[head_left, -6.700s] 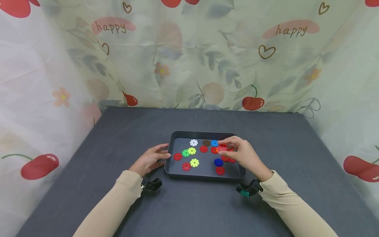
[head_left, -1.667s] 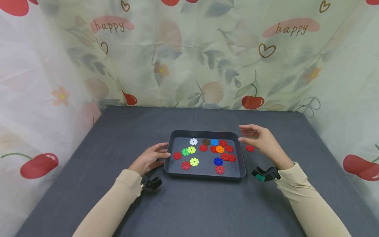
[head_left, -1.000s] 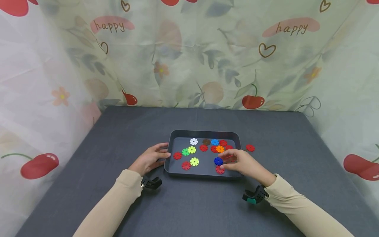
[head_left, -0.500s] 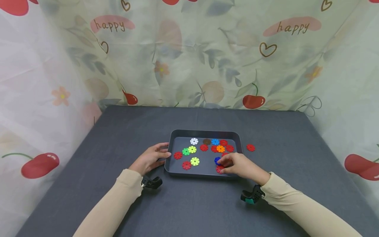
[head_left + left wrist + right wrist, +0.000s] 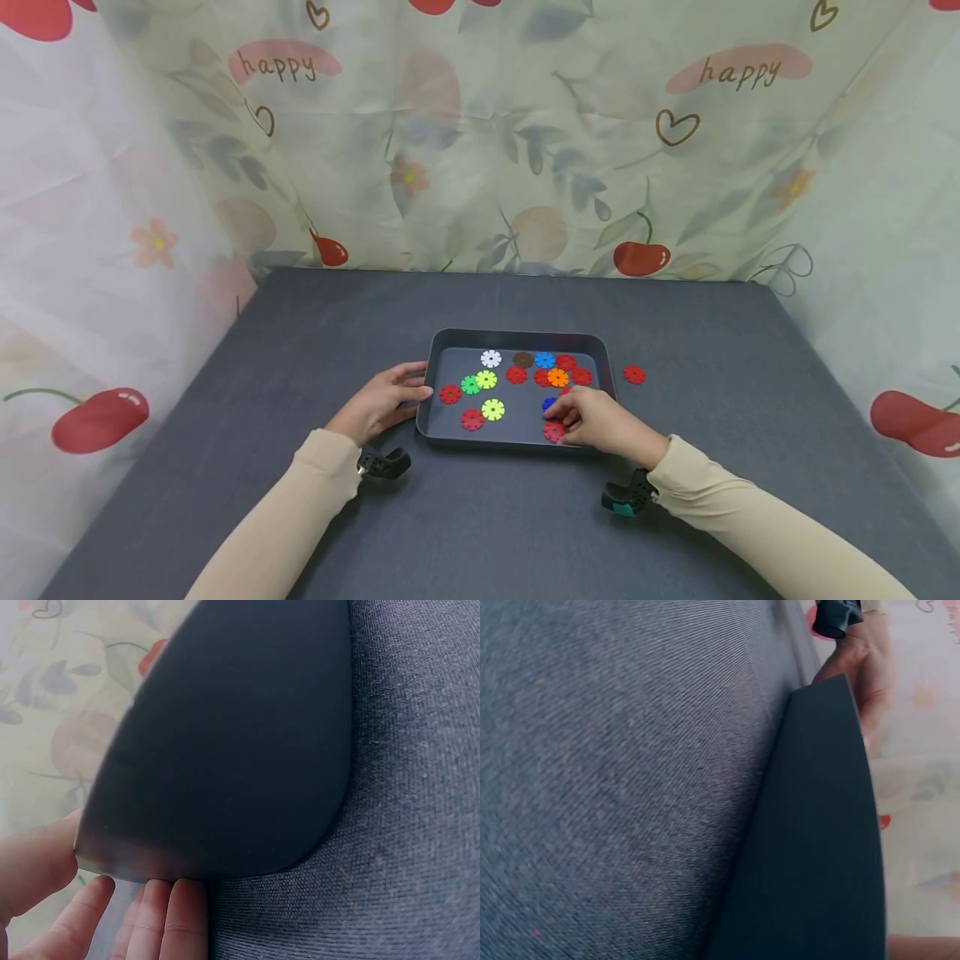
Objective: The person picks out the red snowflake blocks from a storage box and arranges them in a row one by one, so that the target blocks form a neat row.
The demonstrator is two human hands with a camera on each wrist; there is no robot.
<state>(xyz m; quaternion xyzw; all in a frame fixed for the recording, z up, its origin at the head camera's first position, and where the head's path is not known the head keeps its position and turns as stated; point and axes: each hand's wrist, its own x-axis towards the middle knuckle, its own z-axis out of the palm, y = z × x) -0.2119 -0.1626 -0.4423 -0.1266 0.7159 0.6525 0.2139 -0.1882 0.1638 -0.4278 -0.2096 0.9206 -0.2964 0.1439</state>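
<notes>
A dark shallow tray (image 5: 517, 340) holds several notched plastic discs, mostly red. My left hand (image 5: 378, 404) grips its left end; in the left wrist view the thumb is at the rim and the fingers (image 5: 161, 922) touch the outer wall (image 5: 225, 750). My right hand (image 5: 600, 421) reaches over the tray's right front corner and pinches a red disc (image 5: 553, 431) low inside. Those fingers partly cover a dark blue disc (image 5: 549, 404) just behind. In the right wrist view the tray wall (image 5: 810, 825) hides the pinch.
On the dark grey tabletop (image 5: 480, 525), one loose red disc (image 5: 634, 375) lies right of the tray. Inside are also a white disc (image 5: 491, 358), a brown disc (image 5: 522, 360), an orange disc (image 5: 557, 378) and yellow-green ones. A patterned curtain (image 5: 480, 150) surrounds the table.
The right hand set a red disc down right of the tray, came back over the tray and closed on another near the front, which shifted slightly left. The left hand stays put.
</notes>
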